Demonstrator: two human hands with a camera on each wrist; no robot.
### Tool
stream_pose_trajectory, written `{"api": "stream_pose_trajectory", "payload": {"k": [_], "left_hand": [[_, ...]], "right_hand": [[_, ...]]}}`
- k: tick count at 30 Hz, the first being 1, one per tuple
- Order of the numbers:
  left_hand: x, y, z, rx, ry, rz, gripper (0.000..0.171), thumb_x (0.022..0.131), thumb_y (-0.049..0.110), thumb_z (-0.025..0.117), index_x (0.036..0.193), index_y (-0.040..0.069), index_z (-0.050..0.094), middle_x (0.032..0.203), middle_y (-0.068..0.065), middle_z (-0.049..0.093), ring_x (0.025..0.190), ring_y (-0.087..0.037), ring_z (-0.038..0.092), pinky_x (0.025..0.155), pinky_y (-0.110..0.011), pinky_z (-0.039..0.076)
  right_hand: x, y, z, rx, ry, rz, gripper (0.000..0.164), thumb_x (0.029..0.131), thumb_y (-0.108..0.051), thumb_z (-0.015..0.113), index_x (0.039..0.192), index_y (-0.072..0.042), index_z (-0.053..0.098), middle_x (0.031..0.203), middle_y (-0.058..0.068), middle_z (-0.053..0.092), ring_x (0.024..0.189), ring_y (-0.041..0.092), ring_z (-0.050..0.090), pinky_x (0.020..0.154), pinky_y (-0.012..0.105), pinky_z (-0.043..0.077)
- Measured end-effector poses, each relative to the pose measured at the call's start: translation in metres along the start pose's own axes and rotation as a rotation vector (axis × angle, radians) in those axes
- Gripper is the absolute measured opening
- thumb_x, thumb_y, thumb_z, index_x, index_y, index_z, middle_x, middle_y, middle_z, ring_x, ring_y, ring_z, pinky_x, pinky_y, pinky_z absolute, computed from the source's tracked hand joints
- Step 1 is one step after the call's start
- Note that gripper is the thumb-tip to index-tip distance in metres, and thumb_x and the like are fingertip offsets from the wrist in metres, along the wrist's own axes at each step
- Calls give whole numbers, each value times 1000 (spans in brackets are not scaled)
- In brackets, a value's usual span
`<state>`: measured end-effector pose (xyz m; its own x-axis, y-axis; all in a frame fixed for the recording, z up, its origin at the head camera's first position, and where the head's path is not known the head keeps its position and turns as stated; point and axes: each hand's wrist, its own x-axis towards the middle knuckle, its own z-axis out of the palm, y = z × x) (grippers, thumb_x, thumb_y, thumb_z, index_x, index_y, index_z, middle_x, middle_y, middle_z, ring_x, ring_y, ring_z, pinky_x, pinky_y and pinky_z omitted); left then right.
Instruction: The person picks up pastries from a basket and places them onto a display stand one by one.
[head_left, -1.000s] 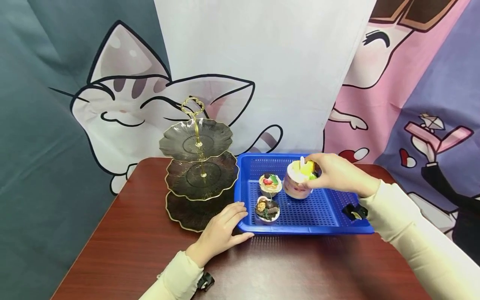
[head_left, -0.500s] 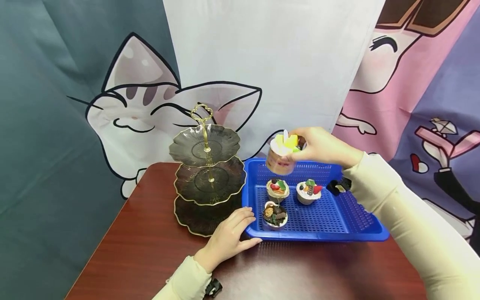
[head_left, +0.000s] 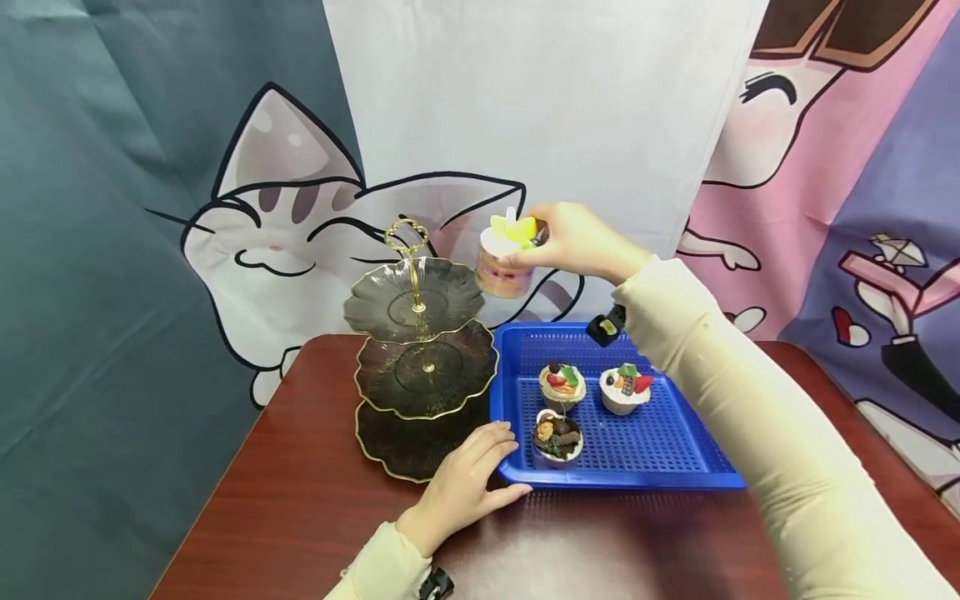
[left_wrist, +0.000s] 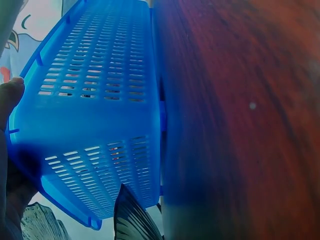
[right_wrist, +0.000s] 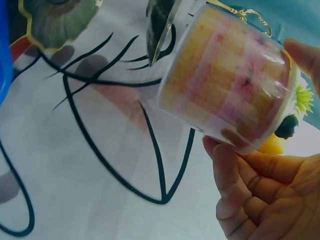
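My right hand [head_left: 566, 242] holds a layered dessert cup [head_left: 501, 271] by its upper rim, up in the air just right of the top plate of the tiered stand [head_left: 375, 304]. Pink and tan cake layers show through the clear wall of the dessert cup [right_wrist: 225, 80] in the right wrist view, with thumb and fingers on opposite sides. Yellow fruit pieces top it. My left hand [head_left: 468, 479] lies at the near left corner of the blue basket [head_left: 622, 480], thumb along the front rim. The basket's perforated wall [left_wrist: 90, 120] fills much of the left wrist view.
Inside the basket sit two cream-topped cupcakes, one with a green leaf [head_left: 562, 387] and one with a strawberry [head_left: 624, 390], plus a chocolate-topped dessert cup [head_left: 557, 437]. The stand has three dark gold-edged plates and a gold handle [head_left: 406, 236]. A printed cloth [head_left: 570, 100] hangs behind the table.
My right hand has lifted the dessert cup out of the basket and carried it up and left to the stand, uncovering the strawberry cupcake. My left hand stays at the basket corner.
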<state>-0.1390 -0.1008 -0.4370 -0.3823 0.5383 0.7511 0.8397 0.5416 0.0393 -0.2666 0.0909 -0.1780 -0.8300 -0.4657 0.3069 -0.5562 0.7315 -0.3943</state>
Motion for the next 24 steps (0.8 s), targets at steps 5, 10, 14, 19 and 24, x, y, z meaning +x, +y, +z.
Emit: {"api": "stream_pose_trajectory", "payload": {"k": [5,10,14,19,24], "left_hand": [[0,1,0,6,-7,4,48,77,42,78,104,5,67,111,-4,66,115,-19,60,99,-28,51],[-1,2,2,14,1,7,47,76,41,79,104,5,67,112,-5,66,115,-19,60,99,-28,52],[-2,5,4,16,12,11,46,76,41,79,103,5,67,112,-5,66,114,-18,60,99,-27,51],[-2,4,5,18,25,13,46,75,40,80,102,6,66,112,-5,66,114,-18,60,100,-27,50],[-2,3,6,18,26,20,46,75,40,80,103,6,66,112,-4,66,114,-18,60,100,-27,50]], "right_hand": [[20,-9,13,-41,35,-34,37,75,-41,76,86,-10,59,74,0,52,68,17,46,58,26,36],[37,-18,27,-77,34,-59,41,75,-47,75,83,-11,57,72,-1,49,66,16,45,57,26,35],[47,-25,40,-53,5,-47,41,74,-48,76,87,-12,60,77,0,56,68,16,48,58,26,39],[55,-32,50,-53,-23,-37,44,75,-48,74,93,-11,62,80,1,59,71,17,51,60,27,42],[60,-37,54,-65,-29,-44,44,75,-50,74,90,-12,60,77,-1,57,69,17,51,60,26,41]]}}
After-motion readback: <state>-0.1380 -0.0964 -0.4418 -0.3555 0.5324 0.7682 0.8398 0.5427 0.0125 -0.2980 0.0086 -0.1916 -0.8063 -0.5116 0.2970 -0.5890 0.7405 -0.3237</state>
